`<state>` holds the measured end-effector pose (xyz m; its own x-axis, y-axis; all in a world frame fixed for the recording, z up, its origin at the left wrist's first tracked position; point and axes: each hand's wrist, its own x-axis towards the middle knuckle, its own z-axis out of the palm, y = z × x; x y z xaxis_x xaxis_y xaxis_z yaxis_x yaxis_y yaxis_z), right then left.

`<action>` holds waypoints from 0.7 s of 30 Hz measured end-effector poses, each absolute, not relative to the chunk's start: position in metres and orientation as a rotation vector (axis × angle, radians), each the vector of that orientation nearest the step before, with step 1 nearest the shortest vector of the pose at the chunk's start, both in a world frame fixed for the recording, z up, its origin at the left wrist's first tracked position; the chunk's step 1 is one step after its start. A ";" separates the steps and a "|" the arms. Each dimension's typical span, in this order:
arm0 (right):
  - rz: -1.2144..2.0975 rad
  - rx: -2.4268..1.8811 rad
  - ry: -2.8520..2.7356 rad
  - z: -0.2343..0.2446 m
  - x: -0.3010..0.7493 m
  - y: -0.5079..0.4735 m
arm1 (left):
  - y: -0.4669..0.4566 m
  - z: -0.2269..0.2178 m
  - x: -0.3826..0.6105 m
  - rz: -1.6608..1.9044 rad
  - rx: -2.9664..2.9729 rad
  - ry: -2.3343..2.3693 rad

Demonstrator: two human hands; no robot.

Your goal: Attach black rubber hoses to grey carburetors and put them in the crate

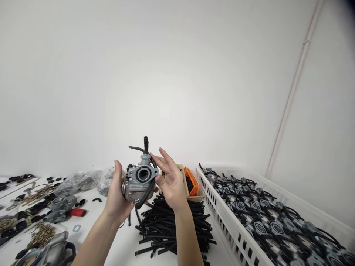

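Observation:
A grey metal carburetor (137, 184) is held up above the table, its round bore facing me. My left hand (116, 195) wraps around its left side and underside, thumb pointing up. At its right side is my right hand (172, 181), with the thumb against the flange and the fingers reaching behind a black hose (142, 201) that curves down the carburetor. Some of those fingertips are hidden, and the upper fingers stretch out. A black rubber cap (145, 145) stands on top, and a thin black tube (135, 148) sticks out to the left.
Below my hands lies a pile of black hoses (158, 232). A white crate (233, 231) full of carburetors stands at right. Behind the pile is an orange basket (194, 183). At left are bagged parts (79, 183), brass fittings (41, 234), a red piece (78, 212) and loose carburetors (59, 207).

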<state>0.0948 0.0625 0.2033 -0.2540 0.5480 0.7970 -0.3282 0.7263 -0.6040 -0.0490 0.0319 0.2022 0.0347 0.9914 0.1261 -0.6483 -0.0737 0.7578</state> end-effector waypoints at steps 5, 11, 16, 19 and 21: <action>0.819 -0.188 -1.729 0.201 0.101 0.064 | 0.031 0.201 -0.047 1.468 0.752 0.557; 0.798 -0.185 -1.715 0.198 0.099 0.068 | 0.031 0.202 -0.049 1.430 0.757 0.568; 0.894 -0.120 -1.677 0.202 0.098 0.066 | 0.031 0.203 -0.043 1.500 0.689 0.541; 0.922 -0.092 -1.681 0.204 0.100 0.063 | 0.032 0.201 -0.043 1.557 0.642 0.572; 0.930 -0.064 -1.682 0.204 0.101 0.059 | 0.031 0.200 -0.044 1.567 0.661 0.579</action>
<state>0.1010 0.0589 0.2040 -0.3437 0.4929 0.7993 -0.4143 0.6842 -0.6001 -0.0442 0.0311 0.1997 -0.0579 0.9953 0.0783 -0.7049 -0.0962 0.7028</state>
